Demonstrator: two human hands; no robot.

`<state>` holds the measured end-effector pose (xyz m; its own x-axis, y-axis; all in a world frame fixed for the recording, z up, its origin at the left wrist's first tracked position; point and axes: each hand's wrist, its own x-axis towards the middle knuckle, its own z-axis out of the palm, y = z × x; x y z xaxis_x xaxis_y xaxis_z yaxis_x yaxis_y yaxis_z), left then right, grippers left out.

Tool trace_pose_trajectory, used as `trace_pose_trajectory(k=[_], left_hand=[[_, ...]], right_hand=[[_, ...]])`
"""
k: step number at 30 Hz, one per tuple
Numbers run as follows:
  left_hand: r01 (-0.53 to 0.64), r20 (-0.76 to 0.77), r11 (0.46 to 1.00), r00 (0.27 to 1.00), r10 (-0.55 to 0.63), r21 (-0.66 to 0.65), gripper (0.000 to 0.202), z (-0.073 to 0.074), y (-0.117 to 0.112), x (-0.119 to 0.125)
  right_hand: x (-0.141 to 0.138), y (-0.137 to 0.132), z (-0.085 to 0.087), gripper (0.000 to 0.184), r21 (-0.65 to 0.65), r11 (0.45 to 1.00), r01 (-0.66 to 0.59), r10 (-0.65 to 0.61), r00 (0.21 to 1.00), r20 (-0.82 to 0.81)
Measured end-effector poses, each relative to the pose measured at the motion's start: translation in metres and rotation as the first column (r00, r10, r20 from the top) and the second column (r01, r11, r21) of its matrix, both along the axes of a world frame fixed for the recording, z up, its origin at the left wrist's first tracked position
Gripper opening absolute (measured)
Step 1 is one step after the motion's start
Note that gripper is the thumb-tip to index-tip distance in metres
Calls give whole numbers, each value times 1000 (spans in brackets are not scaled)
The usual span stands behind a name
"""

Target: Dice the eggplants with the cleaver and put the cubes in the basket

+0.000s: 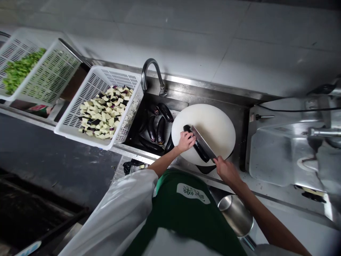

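Observation:
A dark eggplant (201, 151) lies slantwise on a round white cutting board (218, 124). My left hand (186, 141) is closed over its upper part and presses it against the board. My right hand (226, 170) grips the handle of a cleaver (204, 143). The blade runs along the right side of the eggplant, close to my left fingers; whether it has entered the skin I cannot tell. Several whole eggplants (160, 130) lie in the sink left of the board. A white basket (113, 144) of eggplant chunks (102, 115) stands further left.
A curved faucet (151, 62) rises behind the sink. At the far left, another white basket (50, 74) holds chopped greens (22, 69). Metal equipment (287, 153) stands to the right of the sink. A steel pot (237, 217) sits below my right forearm.

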<state>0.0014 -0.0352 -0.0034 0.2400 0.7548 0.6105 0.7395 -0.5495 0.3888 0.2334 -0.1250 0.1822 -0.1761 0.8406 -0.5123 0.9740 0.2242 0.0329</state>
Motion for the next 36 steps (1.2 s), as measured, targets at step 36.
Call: trace_pose_trajectory(k=[36], left_hand=[[32,24,982,999,-28,-186,32,11,-37,-38]], right_hand=[[-7,-10,-51,39,-48,999,2,-4,999,-45]])
